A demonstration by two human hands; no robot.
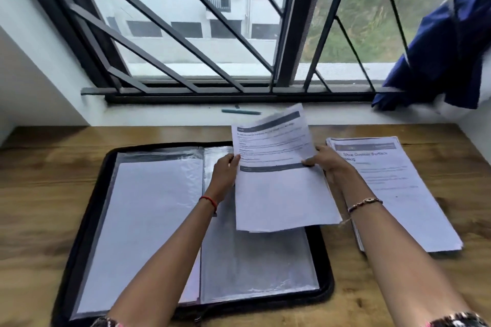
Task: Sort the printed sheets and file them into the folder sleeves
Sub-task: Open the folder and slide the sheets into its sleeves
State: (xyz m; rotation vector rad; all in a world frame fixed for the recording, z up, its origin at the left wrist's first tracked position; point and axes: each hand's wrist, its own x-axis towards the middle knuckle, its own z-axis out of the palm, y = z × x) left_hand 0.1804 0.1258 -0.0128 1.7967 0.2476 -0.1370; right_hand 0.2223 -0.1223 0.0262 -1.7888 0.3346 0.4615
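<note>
The left grip (225, 170) and right grip (329, 162) pinch the side edges of printed sheets (279, 194) over the open folder (85, 220). The top page shows dark bars, small text and a blank lower half.

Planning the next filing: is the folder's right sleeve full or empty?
Looks empty: the right sleeve shows only grey clear plastic, while the left sleeve holds a white sheet.

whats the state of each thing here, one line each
folder, open flat on the table
left sleeve, holds a sheet
right sleeve, looks empty
held sheets, lifted over the folder, gripped at both side edges
left hand, pinching the held sheets
right hand, pinching the held sheets
stack, lying flat right of the folder
pen, lying on the sill
</note>
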